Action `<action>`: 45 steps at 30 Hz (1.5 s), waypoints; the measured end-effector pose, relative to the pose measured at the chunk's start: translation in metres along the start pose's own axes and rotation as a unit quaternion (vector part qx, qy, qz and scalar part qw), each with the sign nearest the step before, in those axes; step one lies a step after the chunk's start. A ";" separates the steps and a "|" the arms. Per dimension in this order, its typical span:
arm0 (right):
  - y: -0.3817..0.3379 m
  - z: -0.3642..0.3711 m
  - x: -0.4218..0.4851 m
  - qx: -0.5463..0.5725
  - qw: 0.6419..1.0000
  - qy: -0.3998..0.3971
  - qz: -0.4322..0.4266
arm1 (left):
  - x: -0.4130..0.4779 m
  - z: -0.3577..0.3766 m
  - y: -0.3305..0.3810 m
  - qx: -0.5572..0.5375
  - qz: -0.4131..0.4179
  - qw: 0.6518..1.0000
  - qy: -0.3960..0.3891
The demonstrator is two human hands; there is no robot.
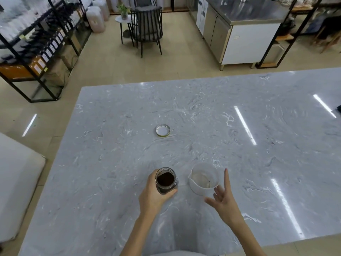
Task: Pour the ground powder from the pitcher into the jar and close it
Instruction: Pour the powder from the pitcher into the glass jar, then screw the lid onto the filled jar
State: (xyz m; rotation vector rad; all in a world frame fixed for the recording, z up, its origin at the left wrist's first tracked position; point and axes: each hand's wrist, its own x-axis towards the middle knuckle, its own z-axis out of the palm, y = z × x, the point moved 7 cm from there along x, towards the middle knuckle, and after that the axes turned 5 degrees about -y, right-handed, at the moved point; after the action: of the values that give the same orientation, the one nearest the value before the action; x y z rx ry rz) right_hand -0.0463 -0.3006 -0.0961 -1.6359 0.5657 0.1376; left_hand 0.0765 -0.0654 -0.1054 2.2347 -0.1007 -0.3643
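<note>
A glass jar (167,180) with dark brown powder inside stands open on the marble table (239,135). My left hand (153,194) grips it from the left and below, thumb and fingers wrapped round its side. Just right of the jar stands a clear plastic pitcher (203,179), upright, with only a trace of powder on its wall. My right hand (224,200) hovers beside the pitcher's near right edge with fingers spread, holding nothing. The jar's round metal lid (162,130) lies upside down farther back on the table, apart from both hands.
Beyond the table's far edge are a dark chair (147,26), a small round side table (123,20) and a steel counter unit (245,34). Black shelving (36,43) with bottles stands at the far left. A white cushion (16,182) lies left of the table.
</note>
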 end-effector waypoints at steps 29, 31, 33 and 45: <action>-0.120 -0.046 0.065 -0.441 0.884 -0.024 -0.151 | 0.068 -0.011 0.005 0.011 0.076 0.988 -0.136; -0.154 -0.016 0.099 -0.436 0.884 -0.023 -0.168 | 0.074 -0.011 0.006 0.016 0.076 0.987 -0.144; -0.177 0.023 0.143 -0.451 0.879 -0.061 -0.143 | 0.076 -0.010 0.005 0.019 0.075 0.985 -0.153; -0.162 0.150 0.247 -0.616 0.749 -0.238 -0.054 | 0.077 -0.003 0.000 -0.004 0.079 0.981 -0.176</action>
State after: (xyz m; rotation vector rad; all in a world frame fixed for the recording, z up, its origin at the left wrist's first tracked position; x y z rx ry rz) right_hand 0.2742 -0.2188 -0.0744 -2.7612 -0.1278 0.9871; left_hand 0.1510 -0.0778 -0.1208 2.1166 -0.4592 -0.6668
